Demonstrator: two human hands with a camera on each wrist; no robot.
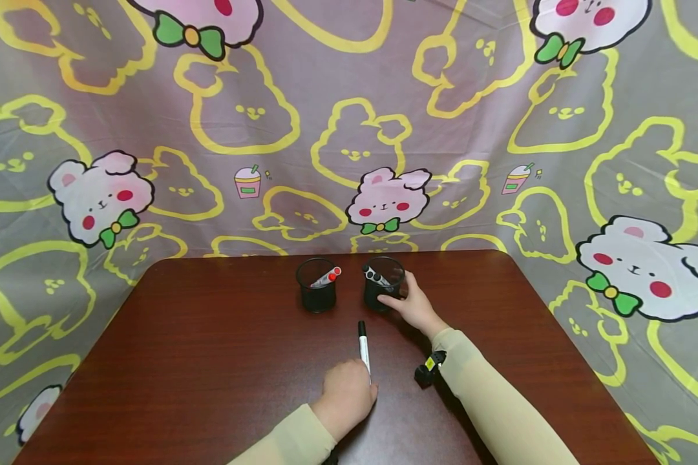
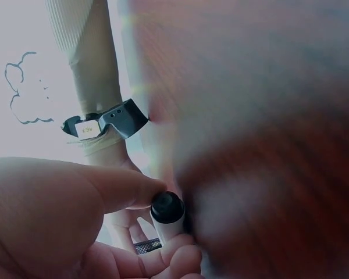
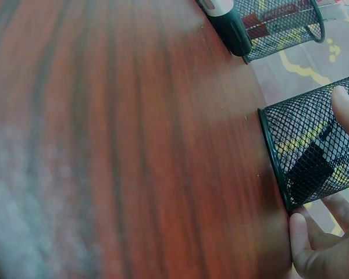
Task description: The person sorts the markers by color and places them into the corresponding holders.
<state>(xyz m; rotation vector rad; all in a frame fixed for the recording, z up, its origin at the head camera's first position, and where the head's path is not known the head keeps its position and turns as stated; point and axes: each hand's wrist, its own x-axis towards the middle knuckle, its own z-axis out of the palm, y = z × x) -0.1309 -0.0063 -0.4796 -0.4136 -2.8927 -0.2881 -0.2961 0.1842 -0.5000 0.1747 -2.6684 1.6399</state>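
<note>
A white marker with a black cap (image 1: 363, 342) is pinched between the thumb and curled fingers of my left hand (image 1: 346, 395), its cap pointing at the cups. In the left wrist view the marker's rear end (image 2: 167, 208) shows beside the thumb. My right hand (image 1: 417, 309) grips the right black mesh pen cup (image 1: 377, 301), thumb on the near side and fingers around the right side. Black-ended markers (image 1: 378, 278) lean inside that cup; through the mesh (image 3: 314, 157) a dark shape shows. To its left stands another mesh pen cup (image 1: 318, 299), holding red-ended markers (image 1: 331, 276).
Both cups stand near the back edge of the brown wooden table (image 1: 221, 349). A patterned cloth (image 1: 302, 148) hangs behind and at both sides. A black camera band (image 1: 430, 369) sits on the right wrist.
</note>
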